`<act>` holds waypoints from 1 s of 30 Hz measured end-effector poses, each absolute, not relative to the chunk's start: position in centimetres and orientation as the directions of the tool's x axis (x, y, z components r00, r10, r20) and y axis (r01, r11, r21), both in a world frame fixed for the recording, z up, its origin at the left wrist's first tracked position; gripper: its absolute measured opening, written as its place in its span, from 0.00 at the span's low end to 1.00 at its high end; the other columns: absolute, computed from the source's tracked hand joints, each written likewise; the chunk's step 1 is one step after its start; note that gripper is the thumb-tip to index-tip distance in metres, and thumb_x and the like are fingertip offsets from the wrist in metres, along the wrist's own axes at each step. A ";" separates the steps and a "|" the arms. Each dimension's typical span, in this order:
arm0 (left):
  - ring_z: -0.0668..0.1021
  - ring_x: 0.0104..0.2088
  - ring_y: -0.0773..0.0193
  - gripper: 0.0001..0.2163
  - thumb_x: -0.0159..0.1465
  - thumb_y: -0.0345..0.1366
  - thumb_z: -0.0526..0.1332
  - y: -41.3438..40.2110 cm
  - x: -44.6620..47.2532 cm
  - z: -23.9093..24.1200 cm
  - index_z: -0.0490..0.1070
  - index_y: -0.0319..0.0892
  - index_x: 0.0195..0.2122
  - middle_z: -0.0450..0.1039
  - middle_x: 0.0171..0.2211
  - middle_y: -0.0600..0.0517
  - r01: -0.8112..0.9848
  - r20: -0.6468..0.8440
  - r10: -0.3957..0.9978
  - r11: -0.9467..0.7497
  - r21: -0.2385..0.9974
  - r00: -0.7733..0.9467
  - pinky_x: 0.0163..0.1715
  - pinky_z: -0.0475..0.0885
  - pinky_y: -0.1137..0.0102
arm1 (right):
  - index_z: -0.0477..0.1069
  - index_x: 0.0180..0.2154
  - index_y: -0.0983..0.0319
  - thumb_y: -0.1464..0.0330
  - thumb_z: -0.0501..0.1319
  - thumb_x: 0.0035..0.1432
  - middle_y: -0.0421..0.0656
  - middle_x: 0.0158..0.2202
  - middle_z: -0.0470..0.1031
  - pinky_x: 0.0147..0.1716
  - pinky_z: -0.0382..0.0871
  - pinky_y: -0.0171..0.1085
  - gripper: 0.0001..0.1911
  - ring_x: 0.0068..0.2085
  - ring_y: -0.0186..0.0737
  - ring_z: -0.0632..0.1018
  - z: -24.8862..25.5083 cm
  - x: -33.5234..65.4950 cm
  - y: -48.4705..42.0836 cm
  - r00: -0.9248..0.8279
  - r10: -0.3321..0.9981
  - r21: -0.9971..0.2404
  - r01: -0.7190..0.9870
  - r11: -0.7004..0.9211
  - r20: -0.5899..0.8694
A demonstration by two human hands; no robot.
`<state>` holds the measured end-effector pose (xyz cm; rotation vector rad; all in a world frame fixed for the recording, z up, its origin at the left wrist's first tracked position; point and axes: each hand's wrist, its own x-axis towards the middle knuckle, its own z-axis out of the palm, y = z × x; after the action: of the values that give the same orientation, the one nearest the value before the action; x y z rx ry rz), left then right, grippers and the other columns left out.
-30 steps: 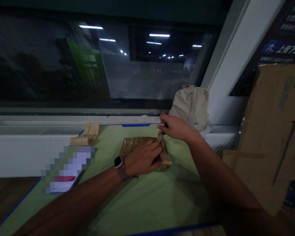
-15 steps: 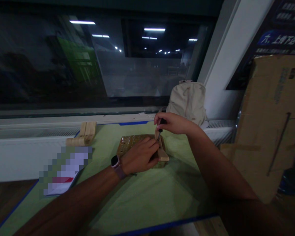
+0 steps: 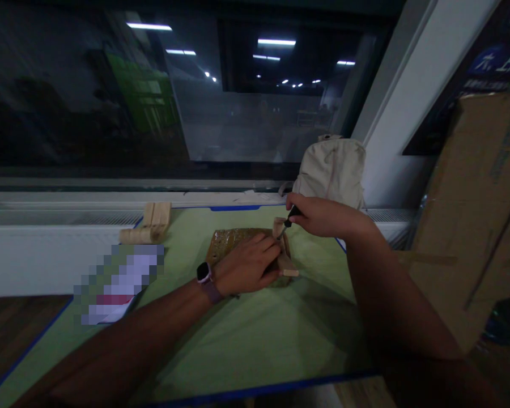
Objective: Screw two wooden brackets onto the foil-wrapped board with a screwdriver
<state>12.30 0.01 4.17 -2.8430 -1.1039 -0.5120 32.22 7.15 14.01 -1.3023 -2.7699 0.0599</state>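
Note:
My right hand is closed around the black handle of a screwdriver. The shaft slants down and left to a pale wooden piece at the right end of a brown, glossy slab. I cannot make out the screwdriver's tip or any screw. Across the slab lies my left hand, its fingertips against the wooden piece and its thumb by the near edge, steadying it. A watch is on the left wrist. The left hand covers much of the slab.
The slab lies on a green table with blue edging. Curved wooden pieces sit at the back left, near a partly blurred, pale flat item. A beige backpack stands behind, by the window. Cardboard leans at the right.
The screwdriver now leans more, its handle shifted to the right with my right hand. The wooden piece looks slightly turned. My left hand stays on it, and the camera view has shifted a little.

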 end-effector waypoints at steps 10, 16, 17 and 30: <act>0.70 0.46 0.53 0.15 0.69 0.44 0.55 0.1 12.3 4.2 0.68 0.37 0.46 0.69 0.46 0.43 0.651 0.335 0.632 -0.756 0.070 0.698 0.50 0.69 0.57 | 0.64 0.48 0.61 0.68 0.56 0.64 0.47 0.36 0.78 0.29 0.59 0.36 0.11 0.34 0.43 0.76 13.8 31.1 7.1 -0.613 0.779 -0.067 0.778 0.624 0.131; 0.70 0.48 0.52 0.14 0.68 0.43 0.57 0.2 12.3 4.0 0.68 0.38 0.47 0.69 0.47 0.43 0.643 0.354 0.620 -0.763 0.066 0.700 0.51 0.69 0.57 | 0.70 0.44 0.60 0.65 0.59 0.64 0.47 0.38 0.79 0.31 0.59 0.36 0.08 0.36 0.43 0.77 14.0 30.9 7.2 -0.608 0.774 -0.023 0.784 0.621 0.179; 0.70 0.48 0.52 0.13 0.68 0.43 0.57 0.2 12.3 4.1 0.68 0.38 0.46 0.69 0.47 0.44 0.644 0.352 0.621 -0.762 0.064 0.700 0.51 0.69 0.58 | 0.71 0.42 0.61 0.63 0.60 0.64 0.47 0.38 0.79 0.30 0.59 0.37 0.09 0.36 0.44 0.77 14.1 30.9 7.2 -0.604 0.776 -0.010 0.788 0.616 0.181; 0.70 0.46 0.53 0.12 0.68 0.43 0.58 0.2 12.4 4.2 0.68 0.38 0.43 0.70 0.45 0.44 0.645 0.355 0.620 -0.762 0.060 0.699 0.49 0.69 0.59 | 0.66 0.50 0.63 0.66 0.49 0.70 0.51 0.43 0.79 0.38 0.66 0.38 0.13 0.41 0.45 0.78 13.5 31.5 7.8 -0.656 0.734 -0.133 0.723 0.678 0.177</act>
<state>12.38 0.15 4.22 -2.8322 -1.0559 -0.5530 31.54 7.85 13.53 -1.1776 -2.6757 0.0751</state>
